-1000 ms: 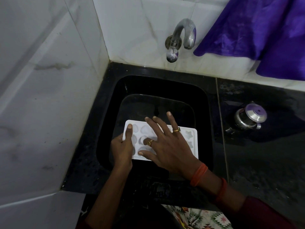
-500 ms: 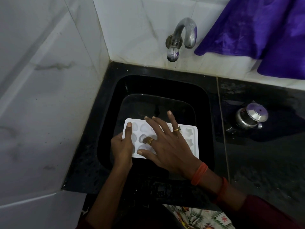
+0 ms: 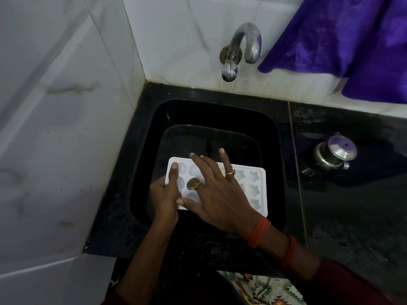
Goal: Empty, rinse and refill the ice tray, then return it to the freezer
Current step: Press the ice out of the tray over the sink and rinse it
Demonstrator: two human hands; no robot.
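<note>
Over the black sink (image 3: pixel 220 113), the left hand (image 3: pixel 164 199) grips the left edge of the white ice tray (image 3: pixel 253 190) while the right hand (image 3: pixel 220 194) lies spread across its top

right hand (image 3: pixel 220 194): gold ring (image 3: pixel 230 172), second gold ring (image 3: pixel 197 184) | wrist: orange thread band (image 3: pixel 258 232) | forearm: red-orange band (image 3: pixel 290 249) | long dark maroon sleeve (image 3: pixel 343 282) above it | printed garment (image 3: pixel 264 289) at waist: white, green/red/yellow geometric pattern

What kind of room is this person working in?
Probably a home kitchen: a black sink, ice tray held in it, set in a dark counter, a metal tap on the white tiled wall, and a steel pot beside the sink.
</note>
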